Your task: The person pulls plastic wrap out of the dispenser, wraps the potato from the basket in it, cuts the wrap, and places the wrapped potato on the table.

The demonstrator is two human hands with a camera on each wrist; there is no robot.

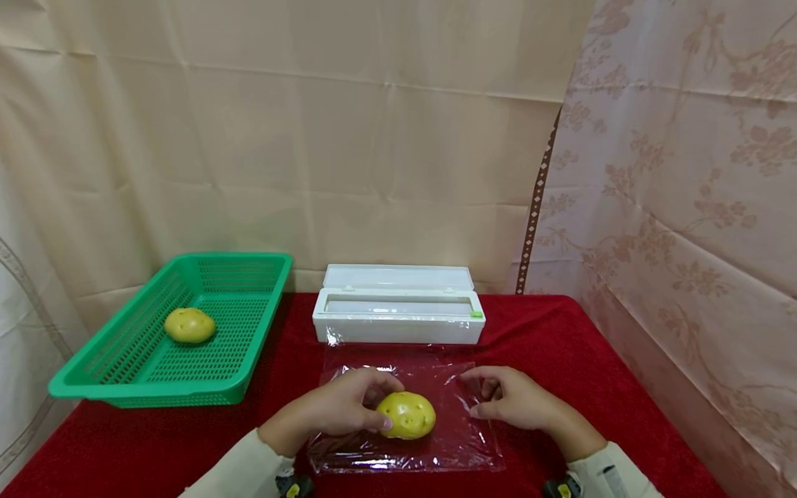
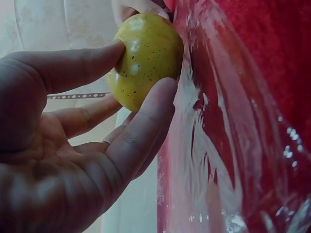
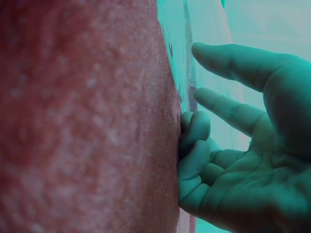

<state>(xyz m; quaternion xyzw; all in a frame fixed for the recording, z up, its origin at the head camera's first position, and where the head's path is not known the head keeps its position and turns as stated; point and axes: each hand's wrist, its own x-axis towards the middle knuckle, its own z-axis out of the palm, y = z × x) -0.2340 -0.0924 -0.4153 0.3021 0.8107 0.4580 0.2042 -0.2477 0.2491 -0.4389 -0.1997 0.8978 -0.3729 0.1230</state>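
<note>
Between its thumb and fingers my left hand grips a yellow potato over a sheet of clear plastic wrap. In the left wrist view the thumb presses one side of the potato, with fingers on the other. My right hand rests by the wrap's right edge, its thumb and index finger apart. Seen in the right wrist view, the other fingers of that hand are loosely bent against the cloth, and nothing shows between them.
Behind the wrap stands a white wrap dispenser box with its lid raised; film runs from it towards me. On the left, a green basket holds another potato. Red cloth covers the table, with curtains behind and to the right.
</note>
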